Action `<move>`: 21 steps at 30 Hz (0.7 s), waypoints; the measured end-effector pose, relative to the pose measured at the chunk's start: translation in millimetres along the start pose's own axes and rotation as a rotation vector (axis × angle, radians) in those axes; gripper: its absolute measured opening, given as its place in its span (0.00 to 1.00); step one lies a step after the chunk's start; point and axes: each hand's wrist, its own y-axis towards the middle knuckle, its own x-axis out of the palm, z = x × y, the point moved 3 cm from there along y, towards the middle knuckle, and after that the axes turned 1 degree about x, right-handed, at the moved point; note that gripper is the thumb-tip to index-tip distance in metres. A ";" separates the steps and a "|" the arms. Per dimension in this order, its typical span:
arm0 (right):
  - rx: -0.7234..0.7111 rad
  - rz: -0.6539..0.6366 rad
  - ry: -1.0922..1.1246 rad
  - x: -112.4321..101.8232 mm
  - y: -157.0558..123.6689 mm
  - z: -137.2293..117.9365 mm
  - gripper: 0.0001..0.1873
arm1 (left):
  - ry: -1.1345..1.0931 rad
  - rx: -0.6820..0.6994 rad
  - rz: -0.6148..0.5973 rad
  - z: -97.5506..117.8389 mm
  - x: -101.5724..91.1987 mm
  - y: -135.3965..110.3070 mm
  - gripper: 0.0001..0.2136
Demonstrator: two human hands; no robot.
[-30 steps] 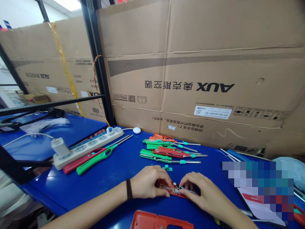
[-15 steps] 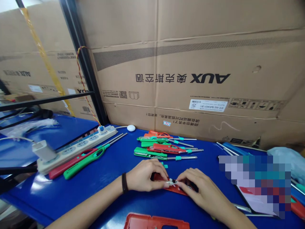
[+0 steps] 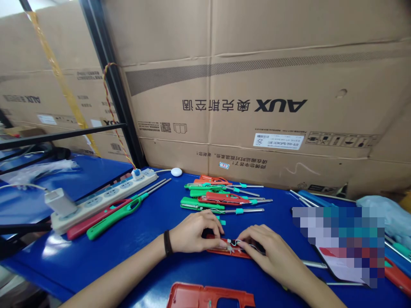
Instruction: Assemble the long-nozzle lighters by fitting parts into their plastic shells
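At your left side, a white power strip [image 3: 102,203] lies on the blue workbench [image 3: 135,261], and a white charger plug [image 3: 59,202] is sitting at its end. Just beside the strip are a long red lighter [image 3: 96,226] and a long green lighter [image 3: 112,220]. Your left hand [image 3: 195,233], with a black wristband [image 3: 167,243], is bent over the open red lighter body [image 3: 229,252], and its fingers [image 3: 218,244] are pinching a small white part [image 3: 231,244] that has thin wire. Your right hand [image 3: 269,252] comes from the other side, and its fingers [image 3: 244,244] grasp at the same place. The lighter body lies flat on the bench between your hands. A red lighter cover [image 3: 205,296] lies nearer to you. Farther ahead is a group of opened green and red lighters [image 3: 218,197]. Behind them, a cardboard box [image 3: 257,85] shows "AUX" and 奥克斯空调 upside down, and its white label [image 3: 274,141] shows "25".
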 end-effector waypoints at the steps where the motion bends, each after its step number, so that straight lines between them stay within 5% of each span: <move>1: -0.003 0.003 -0.003 0.1 0.0 0.1 0.06 | 0.011 -0.001 -0.001 0.2 -0.1 0.2 0.09; 21: -0.003 0.014 -0.045 0.6 -1.5 1.2 0.07 | 0.004 -0.015 -0.003 2.2 2.9 -2.7 0.08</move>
